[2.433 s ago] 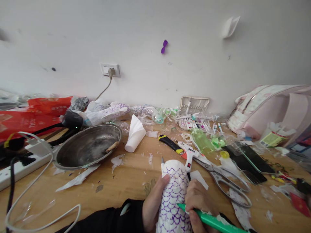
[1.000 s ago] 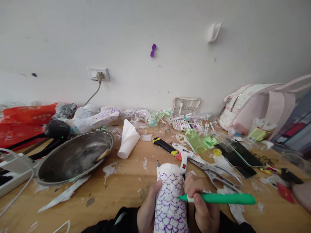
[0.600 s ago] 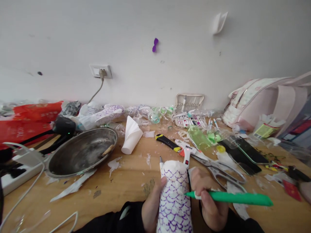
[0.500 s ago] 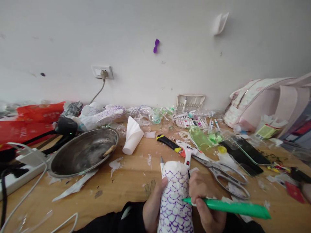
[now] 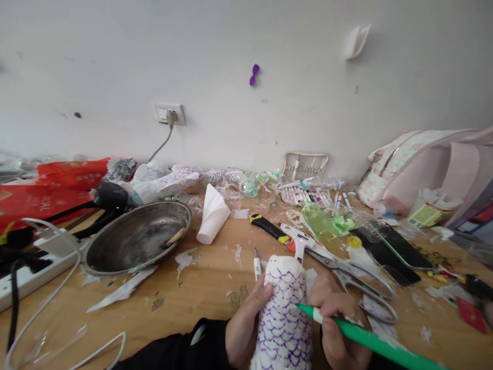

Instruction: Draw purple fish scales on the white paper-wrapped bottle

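Observation:
A white paper-covered cylinder (image 5: 285, 313) with purple scale-like lines stands at the bottom centre, its rounded top facing away from me. My left hand (image 5: 248, 313) is wrapped round its left side, thumb lying near the top. In my right hand (image 5: 341, 313) is a green marker (image 5: 370, 336), pinched near its tip. The green tip points left and meets or nearly meets the cylinder's right side. A white marker (image 5: 257, 264) with a dark tip lies on the table just beyond my left thumb.
Past the cylinder lie a box cutter (image 5: 269, 228), a white glue gun (image 5: 299, 241) and large scissors (image 5: 358, 282). Left stands a metal bowl (image 5: 138, 241) beside a power strip (image 5: 34, 277). Phones (image 5: 385, 257) and a pink bag (image 5: 416, 169) are at right. A rolled paper (image 5: 213, 216) stands mid-table.
The green marker has tilted, its rear end lower and its tip slightly higher on the cylinder. The whole view has shifted a little, and both hands keep their hold.

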The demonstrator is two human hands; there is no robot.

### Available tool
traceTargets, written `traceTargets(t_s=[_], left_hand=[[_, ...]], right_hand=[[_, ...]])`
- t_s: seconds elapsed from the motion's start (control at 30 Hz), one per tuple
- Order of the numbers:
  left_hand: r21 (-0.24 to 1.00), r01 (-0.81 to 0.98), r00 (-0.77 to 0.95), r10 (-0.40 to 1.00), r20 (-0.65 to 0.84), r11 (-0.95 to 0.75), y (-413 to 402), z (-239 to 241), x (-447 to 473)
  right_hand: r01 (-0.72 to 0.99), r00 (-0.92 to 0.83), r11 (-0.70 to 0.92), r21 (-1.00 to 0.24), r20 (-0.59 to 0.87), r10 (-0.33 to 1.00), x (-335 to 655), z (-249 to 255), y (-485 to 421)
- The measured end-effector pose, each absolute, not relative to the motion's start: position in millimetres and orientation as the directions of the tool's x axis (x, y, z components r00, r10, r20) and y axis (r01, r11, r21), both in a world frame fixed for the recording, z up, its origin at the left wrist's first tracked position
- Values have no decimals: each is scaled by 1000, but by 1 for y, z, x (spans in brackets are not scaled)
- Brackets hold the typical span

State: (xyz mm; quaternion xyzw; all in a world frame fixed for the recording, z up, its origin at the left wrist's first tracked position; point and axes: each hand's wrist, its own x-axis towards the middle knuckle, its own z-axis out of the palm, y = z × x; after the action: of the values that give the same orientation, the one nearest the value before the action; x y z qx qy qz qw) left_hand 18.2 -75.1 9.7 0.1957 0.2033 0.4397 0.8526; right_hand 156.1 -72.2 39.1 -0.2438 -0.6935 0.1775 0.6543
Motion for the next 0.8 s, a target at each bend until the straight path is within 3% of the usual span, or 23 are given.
traceTargets(t_s=[0.23, 0.37, 0.47, 0.8], left_hand=[[590, -648, 496, 855, -153, 482, -77, 16, 19], [606, -635, 489, 856, -165, 479, -78, 17, 19], [615, -623, 493, 853, -169, 482, -79, 14, 18], [600, -652, 476, 866, -151, 463, -78, 17, 19]], right_hand=[[292, -201, 816, -499, 802, 562, 160, 52, -69], [350, -109, 772, -531, 795, 596, 160, 49, -68], [318, -28, 754, -575, 789, 613, 160, 46, -68], [257, -56, 792, -554, 809, 585, 159, 51, -71]])
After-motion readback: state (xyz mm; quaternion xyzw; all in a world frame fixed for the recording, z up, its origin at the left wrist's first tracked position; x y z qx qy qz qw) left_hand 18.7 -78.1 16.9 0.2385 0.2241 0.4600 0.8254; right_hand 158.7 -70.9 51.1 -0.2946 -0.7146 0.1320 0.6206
